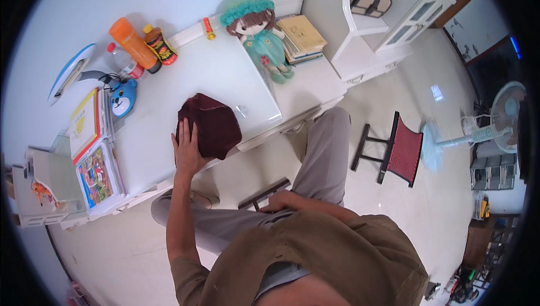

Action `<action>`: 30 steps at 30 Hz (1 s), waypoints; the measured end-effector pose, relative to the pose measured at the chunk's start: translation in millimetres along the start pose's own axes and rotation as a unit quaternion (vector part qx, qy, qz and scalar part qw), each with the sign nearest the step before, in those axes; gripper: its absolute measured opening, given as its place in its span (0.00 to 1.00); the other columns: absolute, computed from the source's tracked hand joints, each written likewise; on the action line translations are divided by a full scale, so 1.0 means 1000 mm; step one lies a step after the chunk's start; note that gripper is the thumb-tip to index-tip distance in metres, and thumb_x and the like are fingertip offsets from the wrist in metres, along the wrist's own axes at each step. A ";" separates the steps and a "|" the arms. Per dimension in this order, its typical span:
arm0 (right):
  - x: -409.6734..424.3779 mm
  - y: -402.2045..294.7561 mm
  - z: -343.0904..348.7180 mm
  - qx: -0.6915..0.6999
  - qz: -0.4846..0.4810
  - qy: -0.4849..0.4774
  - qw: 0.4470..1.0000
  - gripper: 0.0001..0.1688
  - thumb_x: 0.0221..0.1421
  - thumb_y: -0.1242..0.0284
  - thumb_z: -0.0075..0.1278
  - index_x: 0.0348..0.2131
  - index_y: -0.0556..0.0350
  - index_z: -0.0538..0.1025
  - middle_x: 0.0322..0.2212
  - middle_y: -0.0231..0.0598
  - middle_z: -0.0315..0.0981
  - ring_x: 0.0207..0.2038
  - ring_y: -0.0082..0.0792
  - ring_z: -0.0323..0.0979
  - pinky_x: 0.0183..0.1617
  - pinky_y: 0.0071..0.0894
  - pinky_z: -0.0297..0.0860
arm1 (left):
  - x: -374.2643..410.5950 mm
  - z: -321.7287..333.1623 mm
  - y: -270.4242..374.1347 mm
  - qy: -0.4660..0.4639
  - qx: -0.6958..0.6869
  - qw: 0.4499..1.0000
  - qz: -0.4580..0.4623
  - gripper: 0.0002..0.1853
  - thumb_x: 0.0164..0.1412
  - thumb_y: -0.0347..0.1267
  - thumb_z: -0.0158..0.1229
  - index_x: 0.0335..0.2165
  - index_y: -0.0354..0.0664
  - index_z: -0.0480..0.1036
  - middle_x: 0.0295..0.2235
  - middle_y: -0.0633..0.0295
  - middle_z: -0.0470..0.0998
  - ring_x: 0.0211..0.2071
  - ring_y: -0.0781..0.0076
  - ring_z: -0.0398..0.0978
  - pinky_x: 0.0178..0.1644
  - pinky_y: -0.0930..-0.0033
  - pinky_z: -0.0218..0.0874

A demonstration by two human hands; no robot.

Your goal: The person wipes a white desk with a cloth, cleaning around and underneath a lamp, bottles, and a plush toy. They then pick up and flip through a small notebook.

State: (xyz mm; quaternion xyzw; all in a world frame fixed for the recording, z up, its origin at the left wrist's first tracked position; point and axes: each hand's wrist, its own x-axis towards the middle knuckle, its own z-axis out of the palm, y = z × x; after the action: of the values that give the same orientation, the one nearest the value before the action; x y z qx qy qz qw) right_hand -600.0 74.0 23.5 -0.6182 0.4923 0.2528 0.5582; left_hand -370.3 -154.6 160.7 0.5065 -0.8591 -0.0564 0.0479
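Observation:
A folded dark maroon cloth (215, 126) lies near the front edge of the white desk (147, 145). My left hand (187, 150) rests on the cloth's left side with its fingers extended; the thumb is mostly hidden. Down between my thighs, my right hand (274, 202) is beside the dark frame of a stool (263, 194) below me. Its fingers are largely hidden, so whether they grip the frame does not show.
Along the wall stand an orange spray can (133, 42), bottles (126, 65) and a desk lamp (69, 72). A doll (261, 40) leans beside stacked books (301, 38). Books and folders (95, 158) stand left. On the floor at right are a red-seated folding stool (403, 150) and a fan (485, 133).

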 end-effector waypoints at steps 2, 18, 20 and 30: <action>-0.002 0.010 -0.004 0.018 -0.008 -0.014 1.000 0.54 0.54 0.26 0.37 0.47 0.56 0.81 0.50 0.54 0.77 0.54 0.55 0.73 0.57 0.47 0.68 | 0.010 0.004 0.005 0.003 -0.006 1.000 0.022 0.70 0.30 0.53 0.79 0.67 0.40 0.52 0.71 0.44 0.44 0.72 0.49 0.41 0.68 0.29 0.38; -0.110 0.107 -0.223 0.555 -0.092 0.509 0.651 0.21 0.61 0.58 0.55 0.40 0.59 0.79 0.29 0.32 0.78 0.32 0.24 0.75 0.40 0.24 0.72 | 0.036 0.005 0.039 0.002 -0.015 1.000 0.013 0.67 0.30 0.52 0.77 0.66 0.41 0.55 0.70 0.44 0.45 0.72 0.48 0.42 0.70 0.35 0.35; -0.112 0.160 -0.273 0.694 -0.179 0.492 0.494 0.23 0.61 0.56 0.56 0.44 0.57 0.77 0.33 0.36 0.76 0.37 0.30 0.75 0.43 0.31 0.73 | 0.040 0.007 0.045 0.006 -0.016 1.000 0.020 0.67 0.29 0.53 0.77 0.66 0.41 0.55 0.70 0.44 0.46 0.71 0.47 0.43 0.70 0.35 0.35; -0.049 0.282 -0.410 0.859 -0.099 0.421 0.276 0.70 0.43 0.44 0.69 0.68 0.62 0.49 0.61 0.68 0.51 0.57 0.56 0.63 0.57 0.44 0.66 | 0.050 0.007 0.053 0.000 0.004 1.000 0.023 0.65 0.29 0.52 0.76 0.64 0.40 0.57 0.69 0.41 0.48 0.70 0.45 0.46 0.69 0.34 0.37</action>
State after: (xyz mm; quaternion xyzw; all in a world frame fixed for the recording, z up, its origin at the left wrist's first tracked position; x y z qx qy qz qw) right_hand -967.2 -264.5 43.7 0.1535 0.5261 -0.6685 0.5028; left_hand -441.1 -172.6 162.7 0.4865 -0.8709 -0.0518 0.0467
